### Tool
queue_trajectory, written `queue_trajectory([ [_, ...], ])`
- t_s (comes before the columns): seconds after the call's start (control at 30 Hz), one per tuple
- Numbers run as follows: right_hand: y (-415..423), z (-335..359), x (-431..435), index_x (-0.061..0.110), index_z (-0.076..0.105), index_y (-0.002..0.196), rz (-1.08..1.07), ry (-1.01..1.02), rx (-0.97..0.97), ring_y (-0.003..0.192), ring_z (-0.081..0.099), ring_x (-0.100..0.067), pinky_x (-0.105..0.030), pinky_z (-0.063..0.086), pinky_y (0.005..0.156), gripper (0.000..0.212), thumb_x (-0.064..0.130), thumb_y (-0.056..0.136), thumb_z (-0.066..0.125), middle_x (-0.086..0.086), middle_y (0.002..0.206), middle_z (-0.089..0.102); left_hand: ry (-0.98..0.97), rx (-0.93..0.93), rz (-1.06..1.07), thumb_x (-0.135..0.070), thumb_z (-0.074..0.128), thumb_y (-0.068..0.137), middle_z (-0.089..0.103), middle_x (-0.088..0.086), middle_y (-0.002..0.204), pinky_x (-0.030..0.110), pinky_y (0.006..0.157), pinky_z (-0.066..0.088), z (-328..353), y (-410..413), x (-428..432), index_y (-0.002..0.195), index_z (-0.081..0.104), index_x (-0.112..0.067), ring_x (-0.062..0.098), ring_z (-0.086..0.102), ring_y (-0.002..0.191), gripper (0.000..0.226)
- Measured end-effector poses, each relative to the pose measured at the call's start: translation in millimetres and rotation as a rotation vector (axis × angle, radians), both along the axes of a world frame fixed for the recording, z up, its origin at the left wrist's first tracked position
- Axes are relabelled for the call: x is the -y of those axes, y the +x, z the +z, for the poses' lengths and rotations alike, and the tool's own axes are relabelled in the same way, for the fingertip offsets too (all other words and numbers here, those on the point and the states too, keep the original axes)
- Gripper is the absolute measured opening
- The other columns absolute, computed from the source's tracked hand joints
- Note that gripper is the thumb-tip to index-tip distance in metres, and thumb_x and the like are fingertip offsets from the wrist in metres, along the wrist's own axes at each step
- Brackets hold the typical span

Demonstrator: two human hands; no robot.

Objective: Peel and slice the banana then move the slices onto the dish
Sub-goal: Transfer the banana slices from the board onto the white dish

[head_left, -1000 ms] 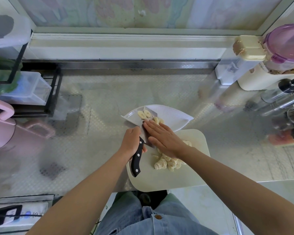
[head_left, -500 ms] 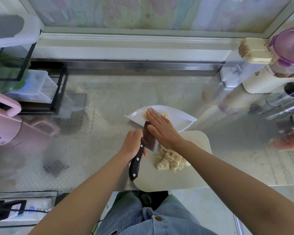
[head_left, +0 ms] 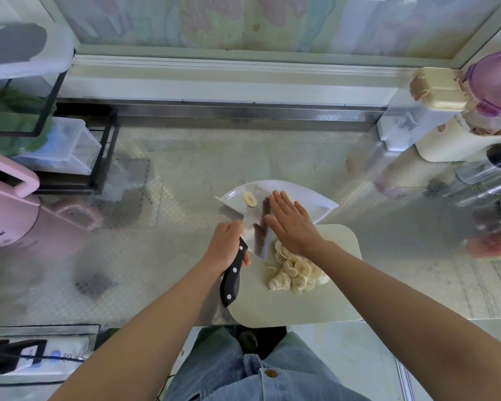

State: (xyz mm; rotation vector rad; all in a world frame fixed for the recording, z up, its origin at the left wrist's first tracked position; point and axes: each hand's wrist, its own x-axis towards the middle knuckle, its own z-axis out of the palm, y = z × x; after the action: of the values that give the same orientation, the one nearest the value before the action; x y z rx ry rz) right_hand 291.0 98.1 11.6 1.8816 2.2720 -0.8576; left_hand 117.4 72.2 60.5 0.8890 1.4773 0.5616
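Note:
My left hand [head_left: 225,247] grips the black handle of a wide-bladed knife [head_left: 255,230], whose blade tip reaches over the near rim of the white leaf-shaped dish [head_left: 310,198]. My right hand [head_left: 292,224] lies flat with straight fingers against the right face of the blade, fingertips over the dish. One banana slice [head_left: 249,199] lies on the dish's left part; another peeks out by my right fingertips. A heap of banana slices [head_left: 297,272] sits on the pale cutting board [head_left: 301,302], just behind my right wrist.
A pink appliance [head_left: 6,209] and a black rack with clear boxes [head_left: 67,146] stand at the left. Containers, a purple-lidded jar [head_left: 495,85] and bottles [head_left: 492,180] crowd the right. The board overhangs the counter's front edge.
The slices that lay on the blade have left it; one now lies further left on the dish. My right hand slid along the blade toward the dish. The view shifted slightly.

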Motion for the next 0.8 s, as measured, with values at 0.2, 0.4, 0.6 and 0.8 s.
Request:
queue_trajectory([
  [0.2, -19.4, 14.0, -5.0, 0.023, 0.001, 0.153, 0.158, 0.153, -0.185, 0.147, -0.011, -0.006, -0.031, -0.006, 0.120, 0.067, 0.056, 0.094, 0.003, 0.007, 0.161, -0.005, 0.013, 0.042, -0.022, -0.007, 0.031, 0.089, 0.046, 0.012, 0.044, 0.025, 0.042, 0.036, -1.9, 2.2, 0.2, 0.067, 0.043, -0.006, 0.024, 0.046, 0.032, 0.026],
  [0.4, -22.3, 12.9, -2.6, 0.024, 0.006, 0.154, 0.203, 0.146, -0.148, 0.147, -0.008, -0.004, -0.031, -0.004, 0.120, 0.070, 0.056, 0.092, -0.001, 0.010, 0.161, 0.000, 0.034, 0.041, -0.023, -0.006, 0.031, 0.091, 0.048, 0.006, 0.040, 0.023, 0.040, 0.036, 1.6, 1.7, 0.0, 0.063, 0.044, -0.008, 0.024, 0.045, 0.031, 0.031],
  [0.6, -13.5, 3.4, 0.9, 0.023, -0.002, 0.153, 0.190, 0.201, -0.027, 0.147, -0.011, -0.006, -0.033, -0.001, 0.121, 0.070, 0.056, 0.091, -0.005, 0.008, 0.161, -0.008, 0.050, 0.004, -0.034, -0.007, 0.032, 0.090, 0.044, 0.015, 0.042, 0.021, 0.039, 0.035, -2.1, 4.3, 1.1, 0.060, 0.033, -0.011, 0.023, 0.045, 0.029, 0.031],
  [0.8, -4.5, -7.4, 6.2, 0.022, -0.010, 0.152, 0.047, 0.059, -0.028, 0.146, -0.015, -0.006, -0.035, -0.001, 0.121, 0.067, 0.056, 0.095, 0.003, 0.007, 0.160, -0.015, 0.063, -0.005, -0.012, -0.008, 0.034, 0.089, 0.041, 0.016, 0.048, 0.025, 0.044, 0.033, -8.2, 4.1, -1.8, 0.062, 0.031, -0.012, 0.026, 0.048, 0.031, 0.028],
])
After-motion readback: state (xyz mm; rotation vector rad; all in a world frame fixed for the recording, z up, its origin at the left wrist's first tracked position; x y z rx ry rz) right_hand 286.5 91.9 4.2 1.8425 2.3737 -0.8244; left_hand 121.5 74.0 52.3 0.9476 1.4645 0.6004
